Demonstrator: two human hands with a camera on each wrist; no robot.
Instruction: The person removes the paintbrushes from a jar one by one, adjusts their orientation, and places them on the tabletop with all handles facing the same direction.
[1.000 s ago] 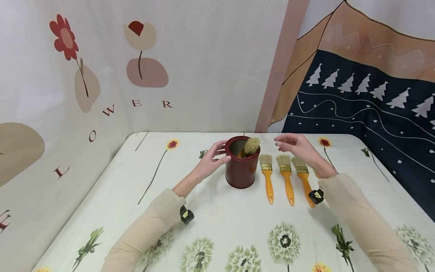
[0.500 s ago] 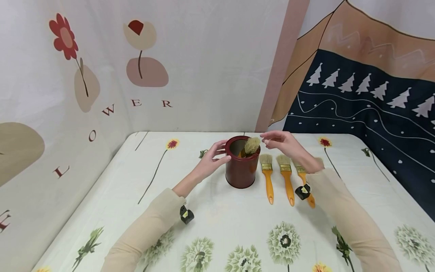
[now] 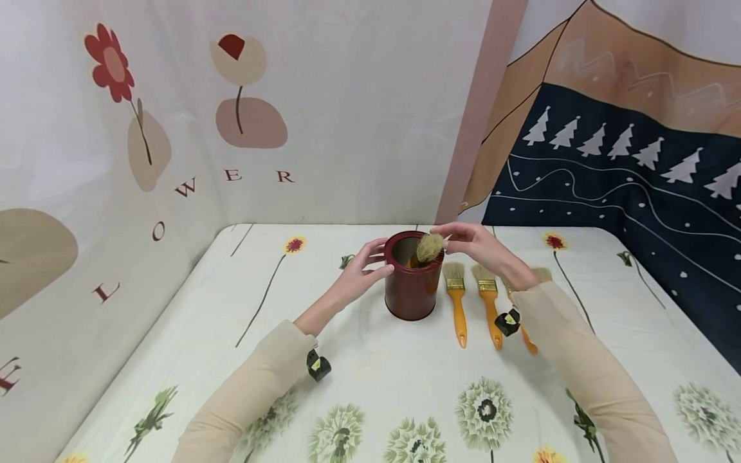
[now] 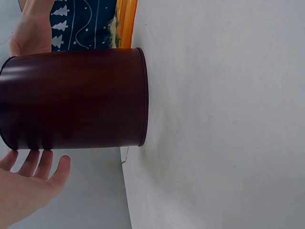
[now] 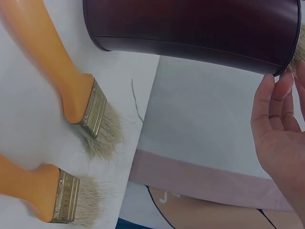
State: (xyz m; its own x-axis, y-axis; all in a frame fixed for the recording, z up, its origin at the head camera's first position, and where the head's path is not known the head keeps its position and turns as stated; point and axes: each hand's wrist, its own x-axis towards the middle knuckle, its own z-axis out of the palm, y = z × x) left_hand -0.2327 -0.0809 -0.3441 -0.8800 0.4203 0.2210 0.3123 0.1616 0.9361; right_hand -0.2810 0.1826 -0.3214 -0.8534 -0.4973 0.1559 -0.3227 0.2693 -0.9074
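Note:
A dark red paint can stands on the table. A paintbrush leans inside it, bristles up over the right rim, its orange handle mostly hidden. My left hand holds the can's left side near the top, thumb in front and fingers behind; in the left wrist view its fingertips meet the can wall. My right hand is at the right rim, index finger and thumb spread on either side of the upright bristles. The right wrist view puts these fingertips right at the rim beside the bristles.
Right of the can lie several more orange-handled paintbrushes, bristles away from me: one nearest the can, another beside it, others partly under my right forearm. The flower-printed tablecloth reaches back to a fabric wall.
My right hand has moved left from above the brushes on the table to the bristles at the can's rim. The left hand and the can have stayed in place.

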